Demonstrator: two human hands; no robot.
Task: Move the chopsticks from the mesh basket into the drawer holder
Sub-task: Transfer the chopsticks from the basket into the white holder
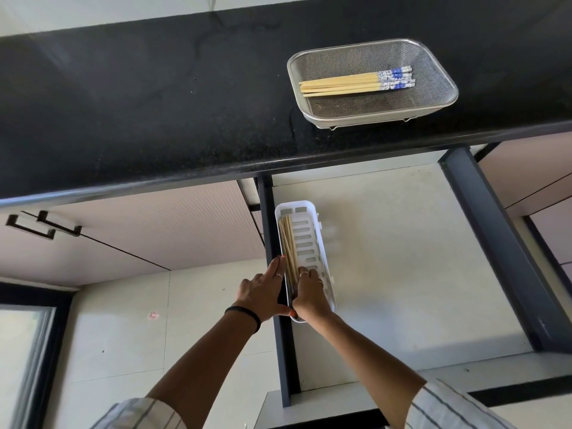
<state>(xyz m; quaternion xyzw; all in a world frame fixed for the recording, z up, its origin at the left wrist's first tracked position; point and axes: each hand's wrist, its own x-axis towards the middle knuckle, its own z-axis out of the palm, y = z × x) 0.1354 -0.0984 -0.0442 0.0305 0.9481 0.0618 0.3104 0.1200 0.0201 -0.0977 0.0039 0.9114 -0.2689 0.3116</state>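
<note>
Both hands meet at the near end of the white slotted holder (309, 243) in the open drawer (402, 258). The left hand (263, 292) lies flat with straight fingers against the holder's outer side; the right hand (309, 294) curls over the bundle of chopsticks (289, 246) lying inside. More blue-ended chopsticks (356, 83) lie in the mesh basket (439, 72) on the black worktop (154, 103).

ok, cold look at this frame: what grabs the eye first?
Both hands meet at the near end of the white holder in the open drawer: left hand flat against its outer side, right hand curled in over a chopstick bundle. Up on the black countertop, the mesh basket still holds blue-patterned chopsticks.
</note>
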